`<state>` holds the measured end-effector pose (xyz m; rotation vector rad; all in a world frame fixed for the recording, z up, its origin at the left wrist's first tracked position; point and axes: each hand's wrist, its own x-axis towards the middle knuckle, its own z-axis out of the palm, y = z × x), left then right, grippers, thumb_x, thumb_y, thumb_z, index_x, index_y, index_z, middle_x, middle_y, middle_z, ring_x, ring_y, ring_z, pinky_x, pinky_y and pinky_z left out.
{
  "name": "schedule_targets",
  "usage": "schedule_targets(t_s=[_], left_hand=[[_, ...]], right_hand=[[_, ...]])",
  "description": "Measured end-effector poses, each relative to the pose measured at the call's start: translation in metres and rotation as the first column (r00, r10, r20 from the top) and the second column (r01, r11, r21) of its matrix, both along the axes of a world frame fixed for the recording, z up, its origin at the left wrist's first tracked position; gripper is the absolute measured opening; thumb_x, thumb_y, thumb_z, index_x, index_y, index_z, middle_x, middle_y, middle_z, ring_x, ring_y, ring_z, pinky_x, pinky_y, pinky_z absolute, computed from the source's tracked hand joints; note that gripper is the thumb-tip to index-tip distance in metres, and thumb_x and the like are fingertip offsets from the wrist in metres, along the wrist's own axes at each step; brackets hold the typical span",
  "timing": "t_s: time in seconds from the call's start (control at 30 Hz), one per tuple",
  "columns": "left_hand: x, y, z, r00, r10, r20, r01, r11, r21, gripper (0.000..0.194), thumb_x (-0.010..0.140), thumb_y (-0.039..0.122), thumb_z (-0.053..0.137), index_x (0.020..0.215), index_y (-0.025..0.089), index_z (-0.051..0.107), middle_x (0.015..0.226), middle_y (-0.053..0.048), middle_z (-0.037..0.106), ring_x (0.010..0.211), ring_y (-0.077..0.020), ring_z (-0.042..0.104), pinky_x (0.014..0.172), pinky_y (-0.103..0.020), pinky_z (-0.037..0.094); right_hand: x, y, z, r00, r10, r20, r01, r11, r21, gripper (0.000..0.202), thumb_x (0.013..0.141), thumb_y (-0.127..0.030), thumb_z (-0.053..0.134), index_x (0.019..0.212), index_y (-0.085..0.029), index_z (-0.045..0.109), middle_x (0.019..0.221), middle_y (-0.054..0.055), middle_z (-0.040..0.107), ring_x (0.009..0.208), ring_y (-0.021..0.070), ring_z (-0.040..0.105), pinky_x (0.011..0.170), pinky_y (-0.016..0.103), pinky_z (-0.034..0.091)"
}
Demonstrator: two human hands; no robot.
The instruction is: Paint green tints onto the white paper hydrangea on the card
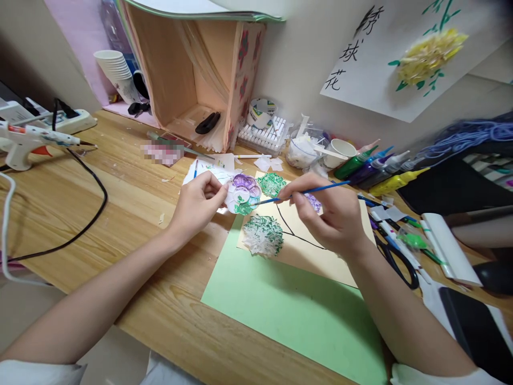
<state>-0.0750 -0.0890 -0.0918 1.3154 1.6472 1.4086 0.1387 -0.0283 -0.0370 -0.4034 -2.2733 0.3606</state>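
My left hand (202, 199) pinches the left edge of a small flower-shaped paint palette (245, 184) with purple and green paint in its wells. In my right hand (326, 211) is a thin blue paintbrush (320, 188), its tip on the green paint at the palette's lower right. Just below the palette, a white and green ruffled paper flower (263, 236) lies on a cream sheet (312, 256) with black drawn lines. A greener flower (272, 184) sits behind, and a purple one (313, 203) is partly hidden by my right hand. Green paper (288, 315) lies beneath the cream sheet.
A glue gun (28, 141) and its cable are at the left. Behind stand a pink box (192, 69), stacked cups (118, 77) and a marker set (266, 133). Paint bottles (355, 163), black scissors (396, 262) and pens lie at the right.
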Motion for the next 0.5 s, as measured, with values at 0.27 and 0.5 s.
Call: schedule_targets(t_s=[0.27,0.5], left_hand=[[0.0001,0.0002,-0.0014,1.0,-0.002,-0.001,0.002,1.0,-0.01,0.022,0.08,0.034,0.065,0.068,0.021,0.051,0.058,0.001,0.061,0.054,-0.0144,0.063,0.051,-0.025,0.05],[0.0005,-0.0009,-0.0001,1.0,-0.014,0.004,0.014,1.0,-0.023,0.024,0.08,0.036,0.064,0.068,0.02,0.051,0.059,0.002,0.061,0.055,-0.0143,0.064,0.053,-0.025,0.051]], right_hand=[[0.0033,0.0038,0.0006,0.999,-0.038,0.017,0.039,0.998,-0.039,0.017,0.086,-0.013,0.047,0.085,-0.022,0.061,0.074,0.001,0.068,0.06,0.0118,0.06,0.056,0.026,0.045],[0.006,0.0025,-0.0007,0.996,-0.038,-0.083,0.03,0.995,-0.091,0.016,0.088,-0.015,0.047,0.088,-0.023,0.061,0.075,0.001,0.066,0.064,0.0132,0.06,0.058,0.028,0.046]])
